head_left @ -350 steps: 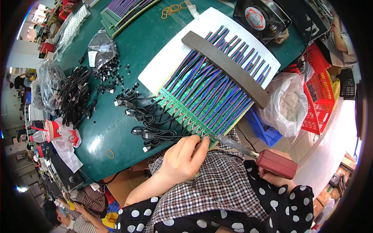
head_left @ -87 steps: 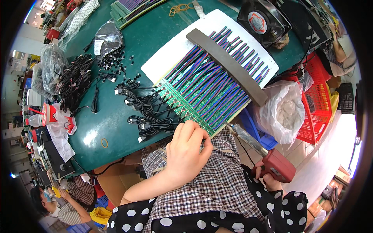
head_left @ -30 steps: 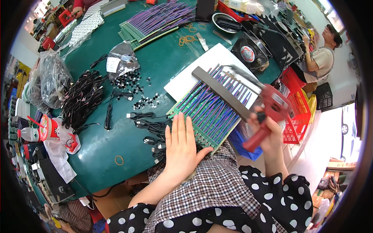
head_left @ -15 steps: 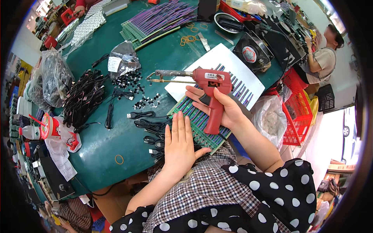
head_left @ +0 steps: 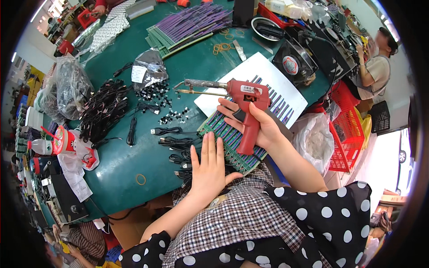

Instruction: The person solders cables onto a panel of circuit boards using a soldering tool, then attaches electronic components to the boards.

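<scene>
A red soldering gun (head_left: 251, 120) rests in my right hand (head_left: 268, 130), its handle lying across the palm under my thumb. The fingers reach out behind the handle, and the long metal tip points left over the table. Below it is a green panel of narrow circuit boards (head_left: 245, 161) with purple strips, at the table's near edge. My left hand (head_left: 209, 167) lies flat at the panel's left edge, fingers stretched out and holding nothing. Black USB cables (head_left: 172, 142) fan out from the panel's left side, partly hidden by that hand.
A white board (head_left: 213, 106) with more strips lies beyond the panel. Small black-and-silver connectors (head_left: 175, 116), bundled black cables (head_left: 103, 109) and stacked panels (head_left: 190, 26) sit farther off. A fan (head_left: 291, 64) and red crate (head_left: 346, 143) are on the right. A co-worker (head_left: 377, 67) is beyond.
The whole view has shifted a little, so the table and its things appear slightly farther right. Both hands keep the same pose, and the soldering gun stays in my right hand.
</scene>
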`<move>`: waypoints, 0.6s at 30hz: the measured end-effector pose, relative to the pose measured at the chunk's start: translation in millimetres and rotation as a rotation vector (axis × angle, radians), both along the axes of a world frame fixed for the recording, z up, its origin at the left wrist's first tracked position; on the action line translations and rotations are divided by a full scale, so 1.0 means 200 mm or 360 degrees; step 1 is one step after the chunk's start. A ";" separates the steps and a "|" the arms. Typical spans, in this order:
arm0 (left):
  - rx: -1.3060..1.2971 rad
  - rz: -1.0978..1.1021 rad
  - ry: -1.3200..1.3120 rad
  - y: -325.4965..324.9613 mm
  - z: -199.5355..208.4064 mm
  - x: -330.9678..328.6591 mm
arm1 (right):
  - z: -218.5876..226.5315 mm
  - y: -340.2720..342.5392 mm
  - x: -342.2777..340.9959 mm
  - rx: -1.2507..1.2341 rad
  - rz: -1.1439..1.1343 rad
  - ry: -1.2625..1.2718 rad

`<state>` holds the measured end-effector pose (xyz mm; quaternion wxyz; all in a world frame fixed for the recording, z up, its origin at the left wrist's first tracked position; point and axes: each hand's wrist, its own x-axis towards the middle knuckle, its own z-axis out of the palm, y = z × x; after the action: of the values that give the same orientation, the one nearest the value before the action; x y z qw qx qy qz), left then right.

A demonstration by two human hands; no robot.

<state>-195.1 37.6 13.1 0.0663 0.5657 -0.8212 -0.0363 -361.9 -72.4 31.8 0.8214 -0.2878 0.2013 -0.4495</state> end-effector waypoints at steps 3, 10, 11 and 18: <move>0.0004 0.0185 0.0525 -0.09 0.10 0.09 | -0.01 0.00 -0.03 0.0012 -0.0020 -0.0064; 0.0405 0.0407 0.1504 -0.33 0.10 0.21 | 0.11 0.13 -0.15 0.0009 -0.0205 -0.0511; 0.0523 0.0316 0.1611 -0.34 0.11 0.25 | 0.13 0.14 -0.20 -0.0009 -0.0243 -0.0513; 0.0559 -0.0118 0.1981 -0.11 0.37 0.49 | 0.10 0.26 -0.58 0.0030 -0.0472 -0.0555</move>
<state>-97.2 15.3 87.1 0.4352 0.4126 -0.6300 -0.4934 -478.3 -21.1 52.7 0.7713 -0.1654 0.1006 -0.6064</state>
